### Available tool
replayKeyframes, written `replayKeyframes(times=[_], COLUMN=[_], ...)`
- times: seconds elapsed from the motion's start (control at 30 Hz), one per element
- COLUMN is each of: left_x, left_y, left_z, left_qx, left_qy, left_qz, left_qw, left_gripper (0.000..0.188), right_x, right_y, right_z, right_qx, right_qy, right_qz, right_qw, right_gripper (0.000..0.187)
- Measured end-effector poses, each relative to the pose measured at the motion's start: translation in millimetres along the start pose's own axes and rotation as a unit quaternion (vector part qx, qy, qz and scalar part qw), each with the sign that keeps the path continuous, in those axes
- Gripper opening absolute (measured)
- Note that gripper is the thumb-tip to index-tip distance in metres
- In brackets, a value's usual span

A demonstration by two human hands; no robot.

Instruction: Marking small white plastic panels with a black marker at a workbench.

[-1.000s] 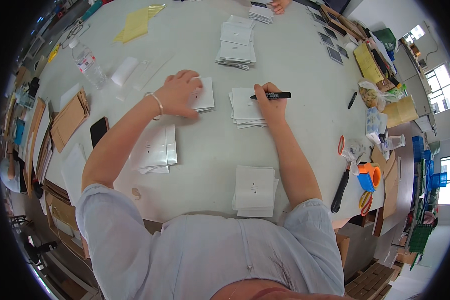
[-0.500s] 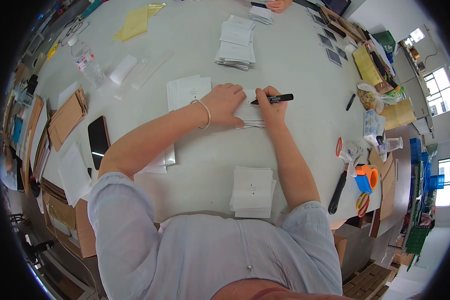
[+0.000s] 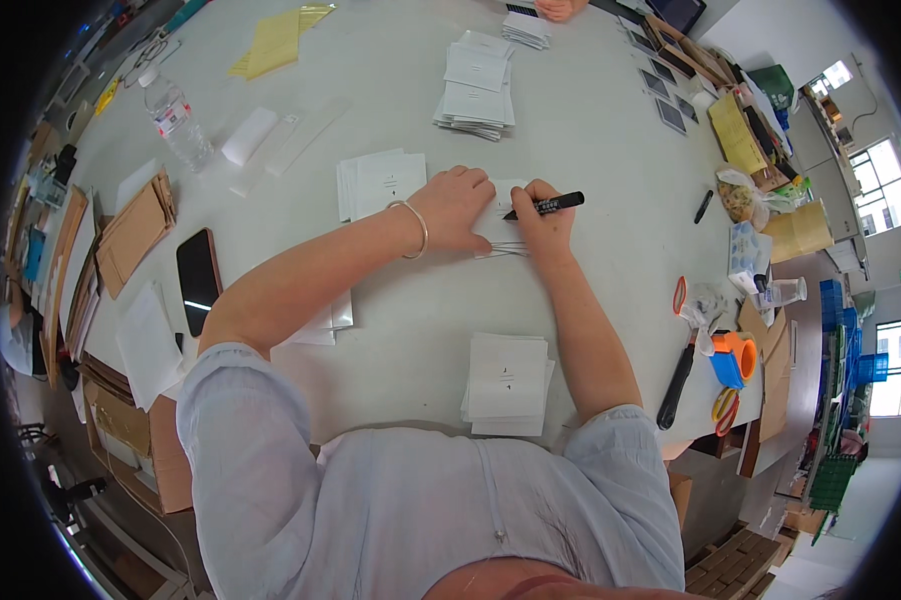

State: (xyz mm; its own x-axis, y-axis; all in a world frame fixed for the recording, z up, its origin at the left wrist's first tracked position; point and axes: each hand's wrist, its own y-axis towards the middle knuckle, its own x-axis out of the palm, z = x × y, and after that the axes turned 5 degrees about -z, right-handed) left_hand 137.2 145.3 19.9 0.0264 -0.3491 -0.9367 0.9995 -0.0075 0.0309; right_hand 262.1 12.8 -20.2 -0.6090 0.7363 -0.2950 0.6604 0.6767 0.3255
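My right hand (image 3: 544,228) grips a black marker pen (image 3: 562,203), its tip down at the top face of a small stack of white cards or packets (image 3: 508,190). My left hand (image 3: 454,212) rests on the left side of that stack, palm down with fingers stretched out and holding nothing. The edges of several layers show between my hands. Just left of my left hand lies a fanned pile of white printed packets (image 3: 380,178). Another white stack (image 3: 507,378) sits close to my body. More white sheets (image 3: 320,330) are partly hidden under my left forearm.
Beyond my hands stands a tall white stack (image 3: 473,95), with another person's hand (image 3: 560,9) at the far edge. To the left are a water bottle (image 3: 177,122) and a phone (image 3: 198,280). On the right lie a tape dispenser (image 3: 732,360), scissors (image 3: 725,408) and another marker (image 3: 703,207).
The marker in my right hand has dipped slightly lower and tilted a little more. My left hand stays on the stack. The whole view has shifted very slightly.
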Motion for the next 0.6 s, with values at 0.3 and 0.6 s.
replayKeyframes(times=[0.3, 0.6], left_x=[0.3, -50.1], left_y=[0.0, -46.0], left_z=[0.2, -47.3], left_qx=[-0.001, 0.002], left_qy=[-0.008, -0.011], left_qz=[0.002, 0.045], left_qw=[1.000, 0.999], left_gripper=[0.064, 0.061], right_x=[-1.3, -9.0], right_y=[0.0, 3.8], right_z=[-3.6, -17.0], right_qx=[-0.004, 0.085], right_qy=[0.037, 0.189], right_qz=[-0.021, 0.084], right_qw=[0.999, 0.975], right_gripper=[0.026, 0.026])
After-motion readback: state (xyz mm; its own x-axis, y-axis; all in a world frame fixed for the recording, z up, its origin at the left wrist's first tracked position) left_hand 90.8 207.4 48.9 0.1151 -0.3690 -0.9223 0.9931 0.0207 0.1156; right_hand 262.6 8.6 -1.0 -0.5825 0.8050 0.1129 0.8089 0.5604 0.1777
